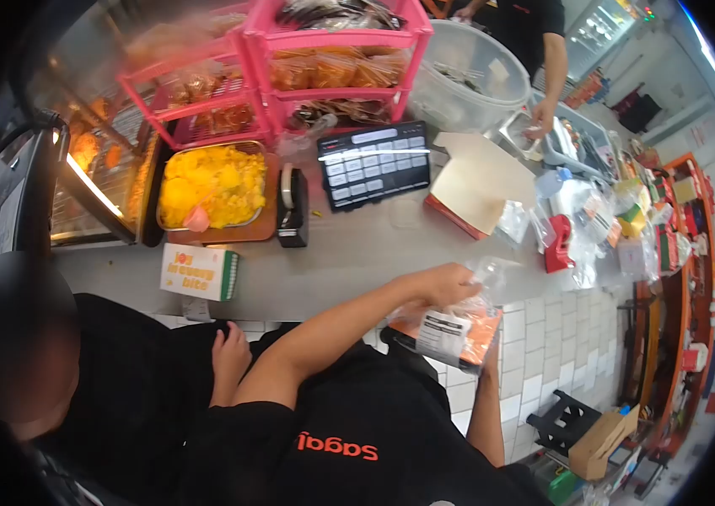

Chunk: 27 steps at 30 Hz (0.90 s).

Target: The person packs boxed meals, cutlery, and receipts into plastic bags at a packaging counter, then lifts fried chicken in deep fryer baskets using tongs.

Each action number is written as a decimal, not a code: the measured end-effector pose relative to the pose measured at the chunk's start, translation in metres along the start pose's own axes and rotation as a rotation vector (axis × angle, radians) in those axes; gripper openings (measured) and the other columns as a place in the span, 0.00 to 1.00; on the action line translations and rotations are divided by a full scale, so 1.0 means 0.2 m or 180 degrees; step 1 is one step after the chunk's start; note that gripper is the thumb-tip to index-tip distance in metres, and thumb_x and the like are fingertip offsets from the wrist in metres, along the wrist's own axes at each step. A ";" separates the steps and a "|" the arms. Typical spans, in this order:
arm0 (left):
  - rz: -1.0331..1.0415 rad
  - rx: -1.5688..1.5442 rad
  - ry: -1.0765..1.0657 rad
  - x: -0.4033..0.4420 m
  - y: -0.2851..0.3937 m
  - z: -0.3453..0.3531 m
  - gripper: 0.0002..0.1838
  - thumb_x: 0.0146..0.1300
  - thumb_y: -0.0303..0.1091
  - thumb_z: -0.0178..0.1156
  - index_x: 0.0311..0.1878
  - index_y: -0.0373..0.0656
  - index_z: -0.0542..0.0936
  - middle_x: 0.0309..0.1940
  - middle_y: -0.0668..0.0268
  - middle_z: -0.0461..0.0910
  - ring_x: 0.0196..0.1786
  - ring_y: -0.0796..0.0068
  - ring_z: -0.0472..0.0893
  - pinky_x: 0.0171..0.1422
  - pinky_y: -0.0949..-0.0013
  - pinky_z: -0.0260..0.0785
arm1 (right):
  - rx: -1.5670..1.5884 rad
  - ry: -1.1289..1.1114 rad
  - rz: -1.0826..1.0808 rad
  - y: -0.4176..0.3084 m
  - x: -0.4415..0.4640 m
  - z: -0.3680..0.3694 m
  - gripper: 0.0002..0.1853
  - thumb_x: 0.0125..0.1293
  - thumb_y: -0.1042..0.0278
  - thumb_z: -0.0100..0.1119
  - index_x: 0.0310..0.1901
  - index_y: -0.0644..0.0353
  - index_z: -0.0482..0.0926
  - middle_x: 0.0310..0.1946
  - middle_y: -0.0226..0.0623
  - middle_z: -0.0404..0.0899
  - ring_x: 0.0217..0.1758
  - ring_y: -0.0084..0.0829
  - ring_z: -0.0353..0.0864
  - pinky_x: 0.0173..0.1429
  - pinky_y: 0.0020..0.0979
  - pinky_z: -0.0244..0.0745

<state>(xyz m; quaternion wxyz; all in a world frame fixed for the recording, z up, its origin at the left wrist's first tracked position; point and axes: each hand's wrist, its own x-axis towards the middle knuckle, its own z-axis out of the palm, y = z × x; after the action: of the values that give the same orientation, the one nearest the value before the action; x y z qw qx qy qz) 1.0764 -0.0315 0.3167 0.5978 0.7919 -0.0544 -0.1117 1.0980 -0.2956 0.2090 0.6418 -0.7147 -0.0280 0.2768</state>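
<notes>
My left hand is closed on the gathered top of a clear plastic bag in front of me, beyond the counter's near edge. Inside the bag lies a package with an orange side and black base. A white printed label with a barcode faces up on it. My right hand is at the bag's right side, mostly hidden behind it; its fingers do not show clearly.
On the steel counter stand a tray of yellow food, a tape dispenser, a touchscreen, an open carton, a red dispenser and pink racks. A co-worker's hand is at left; another person's hand is across.
</notes>
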 end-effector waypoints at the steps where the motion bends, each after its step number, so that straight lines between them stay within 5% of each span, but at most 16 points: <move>1: -0.0047 0.0042 0.0086 -0.02 0.01 -0.01 0.24 0.68 0.48 0.52 0.38 0.31 0.80 0.31 0.45 0.81 0.33 0.54 0.80 0.43 0.57 0.71 | 0.0199 -0.0073 0.0085 -0.05 0.00 0.04 0.15 0.74 0.59 0.46 0.49 0.63 0.75 0.37 0.36 0.80 0.36 0.28 0.81 0.39 0.29 0.79; 4: -0.0126 -0.0233 -0.0001 -0.05 -0.01 -0.04 0.23 0.68 0.47 0.52 0.39 0.31 0.80 0.31 0.45 0.81 0.32 0.56 0.79 0.42 0.59 0.71 | 0.0984 -0.0355 0.0427 -0.15 0.03 0.11 0.17 0.75 0.59 0.42 0.50 0.65 0.75 0.38 0.38 0.81 0.37 0.30 0.83 0.40 0.30 0.81; 7: -0.0030 -0.0128 0.0194 -0.07 -0.05 -0.06 0.23 0.69 0.47 0.52 0.40 0.31 0.80 0.30 0.47 0.81 0.31 0.58 0.79 0.41 0.59 0.71 | 0.1907 -0.0777 0.1023 -0.23 0.08 0.13 0.29 0.76 0.45 0.36 0.59 0.66 0.66 0.52 0.47 0.76 0.54 0.38 0.79 0.58 0.40 0.76; 10: -0.0174 -0.0251 0.0239 -0.11 0.01 -0.12 0.24 0.69 0.47 0.51 0.41 0.30 0.79 0.29 0.48 0.81 0.32 0.59 0.79 0.41 0.59 0.71 | 0.1655 -0.0926 0.0785 -0.32 0.07 0.17 0.31 0.75 0.43 0.35 0.61 0.66 0.64 0.55 0.48 0.75 0.60 0.40 0.75 0.64 0.42 0.71; 12: -0.0294 -0.0033 0.0280 -0.12 0.05 -0.14 0.23 0.70 0.47 0.51 0.38 0.32 0.80 0.21 0.63 0.76 0.25 0.76 0.72 0.32 0.65 0.67 | 0.1490 -0.0956 0.0685 -0.36 0.06 0.21 0.32 0.75 0.41 0.35 0.60 0.67 0.67 0.54 0.47 0.76 0.58 0.39 0.77 0.62 0.40 0.73; 25: -0.0776 -0.0406 0.0265 -0.07 0.00 -0.12 0.22 0.71 0.44 0.50 0.43 0.29 0.79 0.27 0.63 0.77 0.30 0.76 0.73 0.35 0.65 0.66 | 0.1389 -0.1196 0.0970 -0.33 0.03 0.22 0.35 0.75 0.42 0.34 0.64 0.70 0.65 0.60 0.50 0.73 0.61 0.40 0.76 0.65 0.39 0.73; 27: -0.0712 -0.0577 0.0391 -0.07 -0.02 -0.10 0.22 0.68 0.43 0.51 0.40 0.26 0.78 0.25 0.56 0.78 0.27 0.70 0.75 0.34 0.61 0.68 | 0.1390 -0.1178 0.1006 -0.32 0.03 0.22 0.35 0.75 0.42 0.34 0.64 0.70 0.65 0.60 0.50 0.72 0.61 0.40 0.76 0.65 0.39 0.73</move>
<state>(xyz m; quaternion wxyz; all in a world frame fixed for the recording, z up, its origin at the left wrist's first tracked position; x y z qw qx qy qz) 1.0680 -0.0080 0.3193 0.6529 0.7412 0.0812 -0.1334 1.1040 -0.2423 0.2662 0.7131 -0.4932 0.0271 0.4976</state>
